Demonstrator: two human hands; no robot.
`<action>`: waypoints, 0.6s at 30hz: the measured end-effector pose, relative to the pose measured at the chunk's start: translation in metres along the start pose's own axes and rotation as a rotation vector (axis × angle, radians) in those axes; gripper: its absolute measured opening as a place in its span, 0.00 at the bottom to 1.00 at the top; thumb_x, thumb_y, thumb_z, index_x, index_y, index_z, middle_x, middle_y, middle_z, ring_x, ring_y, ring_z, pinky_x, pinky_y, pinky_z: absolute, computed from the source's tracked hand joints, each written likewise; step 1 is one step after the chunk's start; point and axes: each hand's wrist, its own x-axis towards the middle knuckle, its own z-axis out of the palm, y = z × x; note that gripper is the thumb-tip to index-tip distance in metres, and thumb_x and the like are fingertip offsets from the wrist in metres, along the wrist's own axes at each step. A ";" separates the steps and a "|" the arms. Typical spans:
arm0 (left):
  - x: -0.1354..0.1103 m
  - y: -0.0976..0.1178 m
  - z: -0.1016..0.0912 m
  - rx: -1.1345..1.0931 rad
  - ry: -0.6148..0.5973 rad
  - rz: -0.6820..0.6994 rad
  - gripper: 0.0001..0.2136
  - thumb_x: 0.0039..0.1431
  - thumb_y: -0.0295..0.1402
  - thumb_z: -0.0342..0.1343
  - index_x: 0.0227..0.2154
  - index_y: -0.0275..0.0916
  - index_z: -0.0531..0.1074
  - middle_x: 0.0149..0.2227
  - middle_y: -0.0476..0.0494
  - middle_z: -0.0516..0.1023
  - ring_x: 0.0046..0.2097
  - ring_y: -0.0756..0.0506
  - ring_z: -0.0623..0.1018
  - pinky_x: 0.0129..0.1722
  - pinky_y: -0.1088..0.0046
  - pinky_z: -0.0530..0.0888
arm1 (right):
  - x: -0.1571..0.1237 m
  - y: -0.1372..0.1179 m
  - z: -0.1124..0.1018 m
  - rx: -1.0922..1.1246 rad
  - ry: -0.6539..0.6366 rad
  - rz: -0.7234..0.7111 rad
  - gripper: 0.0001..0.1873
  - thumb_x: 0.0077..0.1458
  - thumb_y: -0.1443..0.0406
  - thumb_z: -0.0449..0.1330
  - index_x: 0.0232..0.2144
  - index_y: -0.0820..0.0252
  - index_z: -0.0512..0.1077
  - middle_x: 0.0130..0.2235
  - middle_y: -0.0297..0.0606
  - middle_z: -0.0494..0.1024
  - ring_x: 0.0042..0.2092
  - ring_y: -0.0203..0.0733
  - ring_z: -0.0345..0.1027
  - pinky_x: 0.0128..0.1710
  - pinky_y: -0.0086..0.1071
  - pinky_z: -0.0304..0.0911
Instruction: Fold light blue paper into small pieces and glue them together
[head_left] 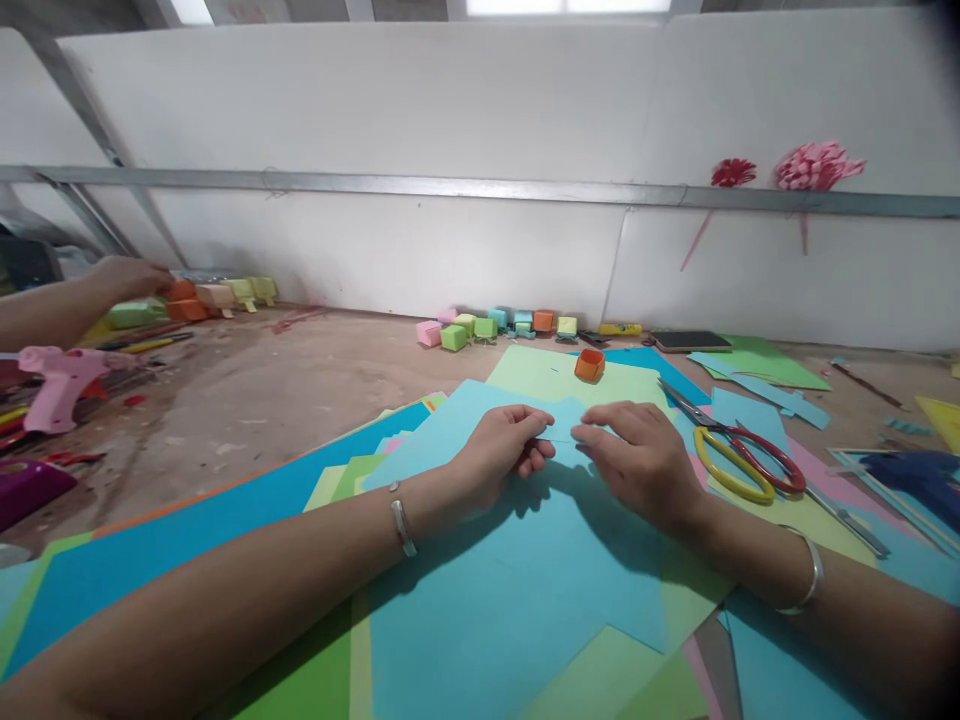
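A small light blue piece of paper (559, 430) is held between my two hands above a large light blue sheet (517, 600). My left hand (499, 450) pinches its left end between thumb and fingers. At its right end, the thumb and fingers of my right hand (641, 460) are closed on the paper. Its outline blends with the blue sheet below. Just beyond my hands stands a small orange paper box (590, 365). Scissors (739, 455) with one yellow and one red handle lie to the right of my right hand.
Small coloured paper boxes (454, 337) line the wall, near a dark phone (690, 341). A pink glue gun (64, 385) is at left, where another person's hand (131, 278) reaches toward more boxes. A blue glue gun (919, 480) and a metal-bladed cutter (847, 520) lie right.
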 end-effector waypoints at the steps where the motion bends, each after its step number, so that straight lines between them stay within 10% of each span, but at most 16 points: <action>1: 0.000 -0.001 0.000 0.002 -0.011 -0.007 0.11 0.58 0.39 0.55 0.31 0.36 0.71 0.18 0.50 0.71 0.16 0.54 0.64 0.14 0.81 0.57 | 0.000 0.002 0.000 0.004 -0.019 0.028 0.13 0.62 0.63 0.53 0.33 0.58 0.77 0.36 0.45 0.80 0.39 0.47 0.71 0.39 0.39 0.61; 9: 0.001 -0.001 -0.007 0.580 0.022 0.681 0.07 0.49 0.37 0.63 0.28 0.39 0.79 0.29 0.46 0.79 0.30 0.48 0.74 0.28 0.76 0.67 | 0.003 -0.003 -0.007 0.427 -0.246 0.342 0.14 0.61 0.60 0.52 0.28 0.59 0.73 0.26 0.36 0.77 0.28 0.39 0.67 0.31 0.31 0.59; 18: 0.010 -0.007 -0.011 0.368 -0.048 0.388 0.09 0.50 0.36 0.61 0.29 0.37 0.80 0.15 0.50 0.73 0.16 0.52 0.69 0.19 0.77 0.67 | 0.002 0.013 -0.004 0.515 -0.347 0.373 0.15 0.62 0.60 0.48 0.36 0.60 0.72 0.22 0.33 0.72 0.25 0.39 0.64 0.28 0.31 0.57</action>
